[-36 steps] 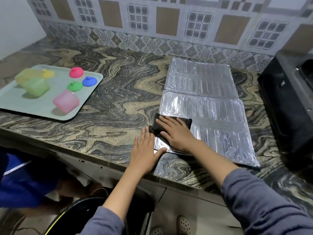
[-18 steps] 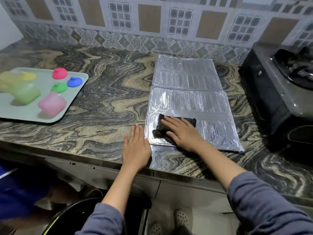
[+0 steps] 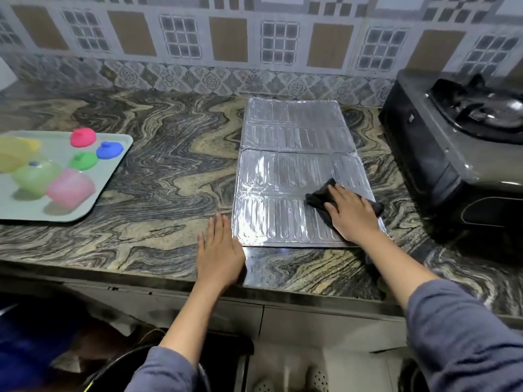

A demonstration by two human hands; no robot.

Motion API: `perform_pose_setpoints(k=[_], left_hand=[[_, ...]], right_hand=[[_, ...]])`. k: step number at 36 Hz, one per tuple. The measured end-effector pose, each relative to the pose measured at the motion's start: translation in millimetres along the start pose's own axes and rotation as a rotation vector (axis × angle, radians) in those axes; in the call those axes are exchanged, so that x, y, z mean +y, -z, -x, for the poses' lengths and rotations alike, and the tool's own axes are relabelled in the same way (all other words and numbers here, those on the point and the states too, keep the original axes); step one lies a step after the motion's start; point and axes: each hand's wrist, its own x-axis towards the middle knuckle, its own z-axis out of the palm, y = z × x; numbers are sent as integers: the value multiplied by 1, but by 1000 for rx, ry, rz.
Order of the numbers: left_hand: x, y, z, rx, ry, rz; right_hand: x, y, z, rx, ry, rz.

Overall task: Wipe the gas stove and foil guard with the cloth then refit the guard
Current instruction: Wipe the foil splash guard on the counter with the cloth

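The silver foil guard (image 3: 294, 154) lies flat on the marbled counter, unfolded in ribbed panels. My right hand (image 3: 352, 212) presses a dark cloth (image 3: 318, 198) onto the guard's near right corner, fingers spread over the cloth. My left hand (image 3: 219, 251) lies flat and open on the counter, its thumb side touching the guard's near left corner. The black gas stove (image 3: 441, 154) stands at the right edge, one burner visible.
A pale tray (image 3: 113, 176) at the left holds several coloured plastic cups and lids. The tiled wall (image 3: 254, 46) runs along the back. The counter's front edge (image 3: 283, 292) is just below my hands, with cabinet fronts and a dark bucket underneath.
My right hand has slid the cloth from the guard's near left part across to its near right corner. My left hand stays flat beside the guard. The view has shifted right.
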Motion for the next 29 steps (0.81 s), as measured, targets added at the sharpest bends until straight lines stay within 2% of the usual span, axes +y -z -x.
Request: perform_pose_setpoints(k=[3,12,23,26,29], left_hand=[[0,5,-3,-31,-18,7],[0,0,-20,43,-128,-41],[-1,-1,-21,52,-155,-83],[-2,-3,-22,68,-158,-94],[-3,-5,-22,74,-155,-104]], right_hand=[[-4,1,-1,-5,-18,-18],[-10,-9,1,87,-66,-37],[-61,-16,-29,198,-366,-168],[-78,-16,-44,183,-331,-172],[-92,-19,-56,145,-186,-150]])
